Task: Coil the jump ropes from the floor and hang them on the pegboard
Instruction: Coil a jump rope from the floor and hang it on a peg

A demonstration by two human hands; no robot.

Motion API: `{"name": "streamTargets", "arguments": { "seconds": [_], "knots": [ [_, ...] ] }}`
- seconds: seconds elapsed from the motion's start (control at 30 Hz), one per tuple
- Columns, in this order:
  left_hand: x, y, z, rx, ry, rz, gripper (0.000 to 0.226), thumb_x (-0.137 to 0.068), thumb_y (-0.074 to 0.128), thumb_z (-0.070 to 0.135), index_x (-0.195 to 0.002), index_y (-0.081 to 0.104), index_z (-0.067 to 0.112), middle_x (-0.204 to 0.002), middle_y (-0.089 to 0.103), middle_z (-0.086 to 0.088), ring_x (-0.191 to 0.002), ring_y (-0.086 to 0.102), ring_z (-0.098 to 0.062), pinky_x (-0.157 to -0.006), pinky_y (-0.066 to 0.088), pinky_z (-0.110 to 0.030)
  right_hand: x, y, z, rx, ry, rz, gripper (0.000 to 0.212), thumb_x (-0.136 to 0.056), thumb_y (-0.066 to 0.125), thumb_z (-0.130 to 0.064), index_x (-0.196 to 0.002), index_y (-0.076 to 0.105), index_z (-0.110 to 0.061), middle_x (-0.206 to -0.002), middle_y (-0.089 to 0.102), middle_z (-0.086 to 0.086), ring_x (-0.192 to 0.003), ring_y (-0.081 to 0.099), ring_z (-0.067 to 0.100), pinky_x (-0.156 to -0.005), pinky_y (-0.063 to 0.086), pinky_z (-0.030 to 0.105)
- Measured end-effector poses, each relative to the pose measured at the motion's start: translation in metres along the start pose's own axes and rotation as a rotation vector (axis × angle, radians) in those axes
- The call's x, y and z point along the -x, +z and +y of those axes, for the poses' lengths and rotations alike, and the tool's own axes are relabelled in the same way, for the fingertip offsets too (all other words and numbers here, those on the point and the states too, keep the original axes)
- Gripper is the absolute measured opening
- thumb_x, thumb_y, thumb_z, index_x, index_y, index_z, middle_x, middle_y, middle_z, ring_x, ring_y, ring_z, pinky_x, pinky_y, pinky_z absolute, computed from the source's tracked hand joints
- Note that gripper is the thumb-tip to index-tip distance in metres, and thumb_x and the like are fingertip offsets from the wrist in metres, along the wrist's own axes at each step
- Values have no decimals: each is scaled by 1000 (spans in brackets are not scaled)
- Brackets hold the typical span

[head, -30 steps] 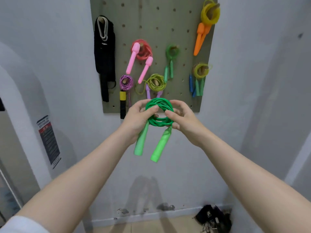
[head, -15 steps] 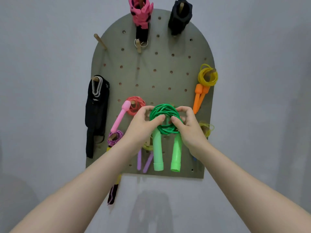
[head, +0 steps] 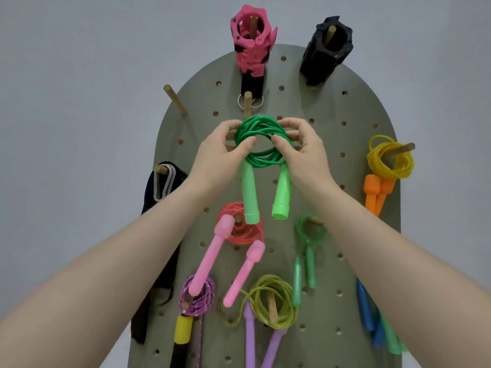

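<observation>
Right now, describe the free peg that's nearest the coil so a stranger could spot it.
On the grey arched pegboard, find the coiled green plastic jump rope held by both hands. Directly above it juts a short wooden peg, flanked by two metal rings hanging under the pink collar, unlike the angled peg further left.

1. Grey-green pegboard [head: 353, 107], arched at the top, drilled with rows of holes, fixed to a pale wall.
2. Just above the fingers [head: 288, 123]: a bare wooden peg [head: 248, 103], with a pink collar [head: 252, 43] and a black collar [head: 325, 50] on higher pegs.
3. Up and left of the fingers: an empty slanted peg [head: 174, 102].
4. Left of and below the fingers: a black strap [head: 156, 197] hanging.
5. Right of the fingers: a yellow rope with orange handles [head: 389, 163].
6. Below the fingers: a red rope with pink handles [head: 239, 229], a translucent green rope [head: 309, 235], an olive rope with purple handles [head: 271, 301] and a purple braided rope [head: 198, 298], each coiled on a peg.
</observation>
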State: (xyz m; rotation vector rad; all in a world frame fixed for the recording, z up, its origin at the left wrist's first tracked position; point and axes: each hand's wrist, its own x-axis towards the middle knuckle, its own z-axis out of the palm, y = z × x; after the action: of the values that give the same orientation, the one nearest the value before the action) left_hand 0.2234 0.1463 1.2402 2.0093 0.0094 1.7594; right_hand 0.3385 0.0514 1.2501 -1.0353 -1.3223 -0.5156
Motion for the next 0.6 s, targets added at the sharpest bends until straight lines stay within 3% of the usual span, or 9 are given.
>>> {"name": "streamTargets", "arguments": {
  "seconds": [0.2, 0.4, 0.53, 0.6],
  "knots": [
    [-78, -15, -20, -144, 224, 52, 39, -90, 58, 30, -126, 52, 18, -99, 57, 11, -82, 57, -3, -72, 40, -4, -85, 26, 10, -72, -155, 109, 26, -84, 64, -7, -108, 66, -17, -93, 67, -8, -80, 61, -1, -77, 50, 18],
    [-138, -8, -43, -93, 182, 51, 28, -90, 57, 33, -114, 58, 20, -96, 64, 4, -88, 62, -14, -80, 49, -25, -146, 44, 28, 60, -183, 141, 25, -87, 60, -11, -110, 67, -14, -98, 68, -4, -92, 63, 8, -88, 50, 23],
    [-157, 8, -81, -54, 1, -27, 22, -88, 56, 36, -105, 60, 23, -104, 67, -3, -89, 62, -20, -82, 49, -35, -165, 55, 64, 135, 37, 86, 28, -85, 64, -18, -112, 68, -14, -107, 69, 7, -98, 65, 21, -94, 50, 39],
    [-157, 16, -100, -54, -56, -33, 23, -90, 54, 36, -107, 63, 23, -107, 68, -4, -85, 61, -22, -79, 50, -34, -164, 62, 78, 160, 104, 104, 30, -87, 61, -19, -116, 66, -15, -115, 66, 7, -106, 61, 22, -98, 47, 37]
  ]
}}
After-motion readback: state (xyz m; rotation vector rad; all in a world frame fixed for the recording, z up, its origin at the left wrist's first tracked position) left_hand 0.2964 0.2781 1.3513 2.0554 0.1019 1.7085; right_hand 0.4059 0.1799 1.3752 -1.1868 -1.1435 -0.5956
